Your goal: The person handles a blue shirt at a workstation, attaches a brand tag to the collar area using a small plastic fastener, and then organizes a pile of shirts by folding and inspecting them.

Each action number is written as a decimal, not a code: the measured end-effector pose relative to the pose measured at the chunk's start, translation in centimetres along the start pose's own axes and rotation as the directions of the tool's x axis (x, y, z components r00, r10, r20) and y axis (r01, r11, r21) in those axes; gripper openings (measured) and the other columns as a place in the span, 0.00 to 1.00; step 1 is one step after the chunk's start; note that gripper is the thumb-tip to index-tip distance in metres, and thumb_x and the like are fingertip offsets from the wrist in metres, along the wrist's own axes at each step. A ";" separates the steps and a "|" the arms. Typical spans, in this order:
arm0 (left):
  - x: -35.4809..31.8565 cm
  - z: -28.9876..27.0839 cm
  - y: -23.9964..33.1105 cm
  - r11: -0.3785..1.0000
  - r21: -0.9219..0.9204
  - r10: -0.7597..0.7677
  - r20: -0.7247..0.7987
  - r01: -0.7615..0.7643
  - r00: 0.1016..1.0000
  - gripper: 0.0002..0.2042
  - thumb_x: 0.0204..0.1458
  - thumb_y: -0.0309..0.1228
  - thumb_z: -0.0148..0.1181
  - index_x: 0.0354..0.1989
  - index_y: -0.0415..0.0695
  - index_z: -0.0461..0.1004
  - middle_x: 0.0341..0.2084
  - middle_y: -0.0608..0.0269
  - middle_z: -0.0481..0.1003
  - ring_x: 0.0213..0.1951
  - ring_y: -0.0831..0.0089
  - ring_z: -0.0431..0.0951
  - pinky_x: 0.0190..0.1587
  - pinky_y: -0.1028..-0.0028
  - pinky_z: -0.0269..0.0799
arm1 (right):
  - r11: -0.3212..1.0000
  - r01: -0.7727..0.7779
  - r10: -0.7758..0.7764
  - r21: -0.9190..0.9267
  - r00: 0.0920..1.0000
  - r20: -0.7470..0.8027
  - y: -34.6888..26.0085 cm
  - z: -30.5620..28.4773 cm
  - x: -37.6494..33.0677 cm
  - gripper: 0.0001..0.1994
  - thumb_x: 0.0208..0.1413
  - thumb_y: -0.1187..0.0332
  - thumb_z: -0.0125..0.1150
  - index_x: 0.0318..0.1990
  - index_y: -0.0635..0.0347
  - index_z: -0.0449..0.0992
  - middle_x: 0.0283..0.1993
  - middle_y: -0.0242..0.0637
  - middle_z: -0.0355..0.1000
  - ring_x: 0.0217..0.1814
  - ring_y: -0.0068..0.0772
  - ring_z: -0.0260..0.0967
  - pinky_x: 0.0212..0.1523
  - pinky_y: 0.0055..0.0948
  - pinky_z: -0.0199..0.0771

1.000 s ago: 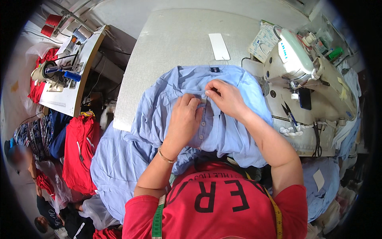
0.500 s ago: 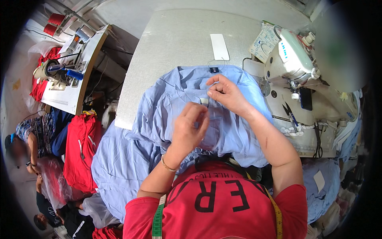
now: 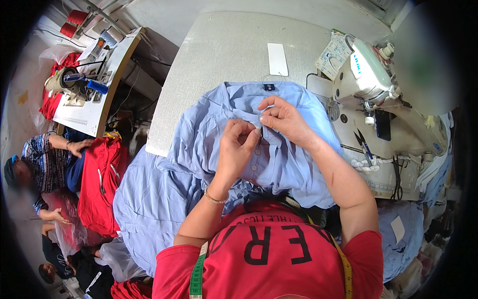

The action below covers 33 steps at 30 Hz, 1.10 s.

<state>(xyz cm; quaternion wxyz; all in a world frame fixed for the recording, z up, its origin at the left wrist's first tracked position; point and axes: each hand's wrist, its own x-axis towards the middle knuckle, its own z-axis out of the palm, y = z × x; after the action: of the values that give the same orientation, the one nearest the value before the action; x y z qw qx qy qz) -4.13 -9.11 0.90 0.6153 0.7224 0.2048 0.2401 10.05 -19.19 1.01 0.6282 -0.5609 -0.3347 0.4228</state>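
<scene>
Red T-shirt (image 3: pixel 298 273): closest in, the wearer's own, with a tape measure (image 3: pixel 347 271) hanging down both sides.
Light-blue shirt (image 3: pixel 298 172): straight ahead of the chest, right under both hands, rumpled across the surface (image 3: pixel 214 55), neckline facing away.
Button placket (image 3: pixel 255 162): here's the key line, its long axis running almost straight out from the body, its far end up at the fingertips.
Left hand (image 3: pixel 239 144): this is the nearer one, just left of the placket, thumb and forefinger together, seemingly pinching the shirt at that far end; any smaller piece in there is too tiny to tell.
Right hand (image 3: pixel 285 119): just beyond and to the right, thumb and forefinger curled toward the left fingertips; whether they grip a thread, cannot tell.
Thread snips (image 3: pixel 366 147): off to the right, beside the shirt, out of both hands.
Neck label (image 3: pixel 269 87): dark, at the far edge of the shirt, past the right hand.
Hang tag (image 3: pixel 278 59): blank white, flat on the surface, just beyond the label.
Sewing machine (image 3: pixel 366 70): far right, well apart from the fingers.
</scene>
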 end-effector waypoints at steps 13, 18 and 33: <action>0.6 -0.2 -1.1 0.993 0.023 -0.114 -0.017 0.114 0.993 0.03 0.43 0.21 0.56 0.23 0.33 0.70 0.31 0.61 0.67 0.27 0.78 0.71 0.31 0.80 0.68 | 0.997 0.029 -0.029 -0.071 1.000 -0.004 0.2 0.8 -0.3 0.10 0.55 0.73 0.57 0.44 0.62 0.67 0.31 0.27 0.70 0.34 0.12 0.64 0.37 0.15 0.65; 0.7 -0.4 -1.2 0.981 -0.126 -0.146 0.002 0.145 0.989 0.04 0.45 0.23 0.58 0.24 0.34 0.72 0.35 0.62 0.68 0.31 0.79 0.71 0.34 0.81 0.67 | 0.997 0.028 -0.029 -0.073 0.999 -0.014 0.5 0.4 -0.1 0.10 0.55 0.73 0.57 0.44 0.62 0.67 0.32 0.26 0.70 0.35 0.12 0.64 0.37 0.15 0.65; 0.6 -0.3 -1.5 0.985 -0.095 -0.147 0.002 0.147 0.989 0.06 0.48 0.24 0.57 0.21 0.37 0.71 0.32 0.72 0.63 0.30 0.87 0.63 0.29 0.84 0.57 | 0.992 0.087 -0.089 -0.090 0.996 -0.025 0.4 1.3 -0.6 0.10 0.54 0.74 0.56 0.43 0.62 0.67 0.32 0.26 0.68 0.36 0.13 0.64 0.37 0.16 0.65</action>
<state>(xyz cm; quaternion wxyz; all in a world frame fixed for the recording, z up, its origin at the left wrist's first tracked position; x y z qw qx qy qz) -3.85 -8.25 -0.48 0.6643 0.6747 0.2476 0.2054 8.58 -19.20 0.83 0.6255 -0.5788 -0.3685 0.3713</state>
